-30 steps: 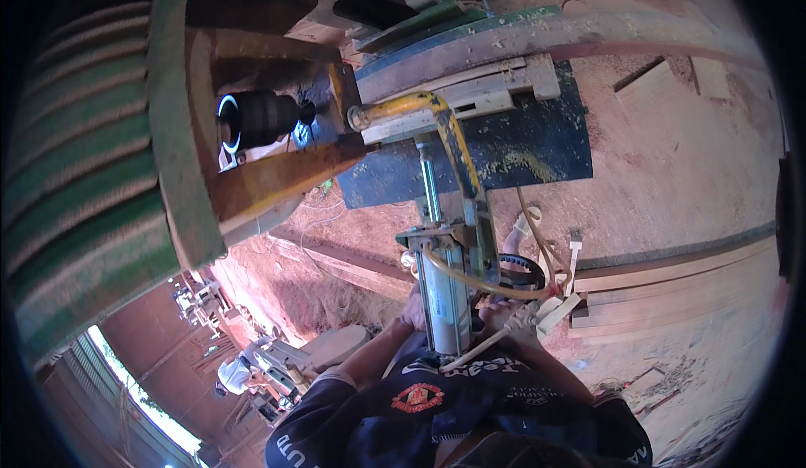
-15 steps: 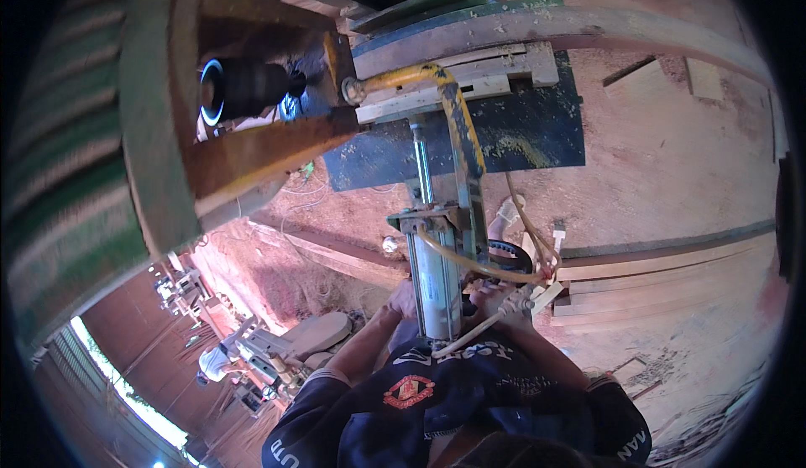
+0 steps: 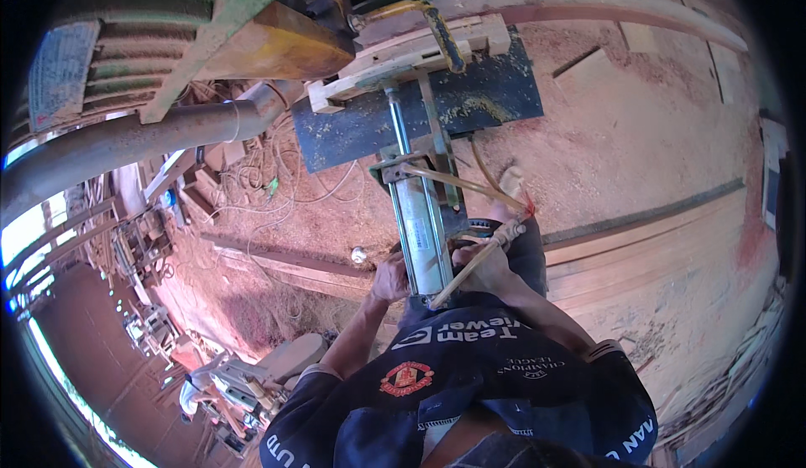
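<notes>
Head view: the left hand (image 3: 390,279) and right hand (image 3: 484,270) curl just beside the silver cylinder (image 3: 421,231), 1 per side; what they hold is hidden and cannot be told; the cylinder's rod (image 3: 400,125) points toward notched wood (image 3: 395,67) on the dark tabletop (image 3: 340,142).

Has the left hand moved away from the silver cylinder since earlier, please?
No; the left hand remains left of the silver cylinder, near its lower end.
</notes>
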{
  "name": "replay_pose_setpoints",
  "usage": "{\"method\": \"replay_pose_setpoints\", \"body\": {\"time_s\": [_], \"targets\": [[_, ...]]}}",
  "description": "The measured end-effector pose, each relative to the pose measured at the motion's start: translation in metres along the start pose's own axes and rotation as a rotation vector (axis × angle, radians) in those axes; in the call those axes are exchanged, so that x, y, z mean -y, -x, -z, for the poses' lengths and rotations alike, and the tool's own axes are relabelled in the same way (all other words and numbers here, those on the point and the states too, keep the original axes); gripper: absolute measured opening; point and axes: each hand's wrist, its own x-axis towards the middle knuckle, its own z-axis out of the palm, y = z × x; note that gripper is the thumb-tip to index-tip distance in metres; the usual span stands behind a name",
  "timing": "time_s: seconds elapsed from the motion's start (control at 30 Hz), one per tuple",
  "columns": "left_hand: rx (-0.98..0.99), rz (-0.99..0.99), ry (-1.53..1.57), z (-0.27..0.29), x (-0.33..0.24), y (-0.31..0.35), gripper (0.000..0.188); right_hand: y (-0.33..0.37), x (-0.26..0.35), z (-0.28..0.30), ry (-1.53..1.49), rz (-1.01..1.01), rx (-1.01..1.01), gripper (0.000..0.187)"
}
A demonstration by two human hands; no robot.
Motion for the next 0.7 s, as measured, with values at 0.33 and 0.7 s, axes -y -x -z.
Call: {"method": "replay_pose_setpoints", "body": {"time_s": [0.33,0.7], "targets": [[-0.396,0.621,0.020,-0.060,-0.069,-0.005,0.049,-0.008,-0.064,0.040,-0.550,0.448,0.266,0.030],[-0.502,0.911,0.035,-0.093,-0.113,-0.025,0.043,-0.012,-0.104,0.060,-0.566,0.455,0.635,0.041]]}}
